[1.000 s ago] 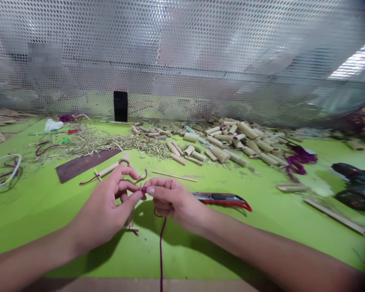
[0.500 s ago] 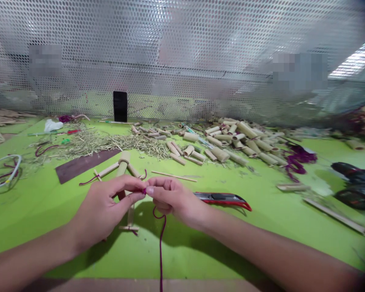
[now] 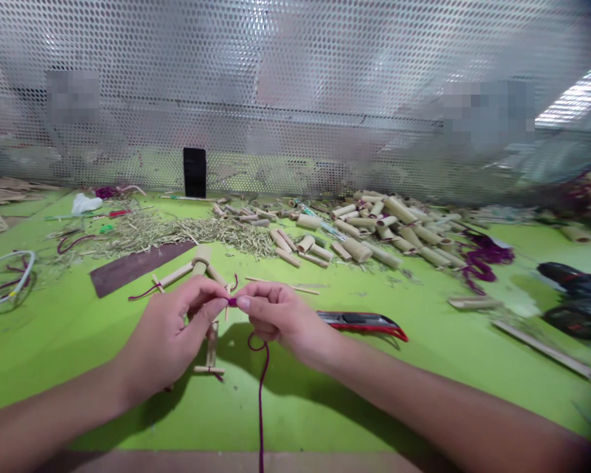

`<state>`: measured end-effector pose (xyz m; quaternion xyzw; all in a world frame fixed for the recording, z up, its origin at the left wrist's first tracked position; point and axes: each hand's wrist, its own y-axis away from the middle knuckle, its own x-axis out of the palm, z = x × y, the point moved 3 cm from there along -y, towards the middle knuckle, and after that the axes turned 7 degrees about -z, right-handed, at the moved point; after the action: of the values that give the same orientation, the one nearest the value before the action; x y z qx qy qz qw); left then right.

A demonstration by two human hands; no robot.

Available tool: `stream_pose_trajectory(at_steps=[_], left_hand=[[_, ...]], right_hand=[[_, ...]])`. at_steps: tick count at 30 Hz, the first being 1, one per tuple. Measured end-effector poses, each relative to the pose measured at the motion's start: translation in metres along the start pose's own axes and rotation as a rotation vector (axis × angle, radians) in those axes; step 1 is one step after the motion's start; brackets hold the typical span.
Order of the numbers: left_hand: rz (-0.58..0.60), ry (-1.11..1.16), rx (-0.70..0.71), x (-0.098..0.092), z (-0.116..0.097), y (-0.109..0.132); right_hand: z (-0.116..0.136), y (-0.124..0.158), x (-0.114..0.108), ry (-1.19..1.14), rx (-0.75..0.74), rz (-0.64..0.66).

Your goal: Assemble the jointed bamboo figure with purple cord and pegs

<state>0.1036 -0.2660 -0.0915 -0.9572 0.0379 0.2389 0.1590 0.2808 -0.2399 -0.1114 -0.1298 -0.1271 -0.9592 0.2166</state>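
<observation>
Pinching a purple cord [image 3: 261, 401] between your fingertips, your left hand [image 3: 170, 335] and right hand [image 3: 280, 322] meet above the green table [image 3: 79, 387]. From the head view, the cord drops past your right hand to the table's edge. A bamboo frame [image 3: 200, 259] lies under your left hand, and a red utility knife [image 3: 362, 322] sits just beside your right.

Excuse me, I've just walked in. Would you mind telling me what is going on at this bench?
A person's left hand and right hand pinch a thin dark purple cord between them, its long end hanging below. Under the left hand, a small frame of pale bamboo sticks lies on the bright green work surface. A red-and-black utility knife lies to the right, before a heap of cut bamboo tubes.
</observation>
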Motion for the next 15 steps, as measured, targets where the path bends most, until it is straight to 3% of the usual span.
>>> stream_pose_trajectory(at_steps=[15], left_hand=[[-0.002, 0.089, -0.082, -0.0053, -0.004, -0.0051]], right_hand=[[0.0074, -0.0027, -0.0071, -0.005, -0.055, -0.114]])
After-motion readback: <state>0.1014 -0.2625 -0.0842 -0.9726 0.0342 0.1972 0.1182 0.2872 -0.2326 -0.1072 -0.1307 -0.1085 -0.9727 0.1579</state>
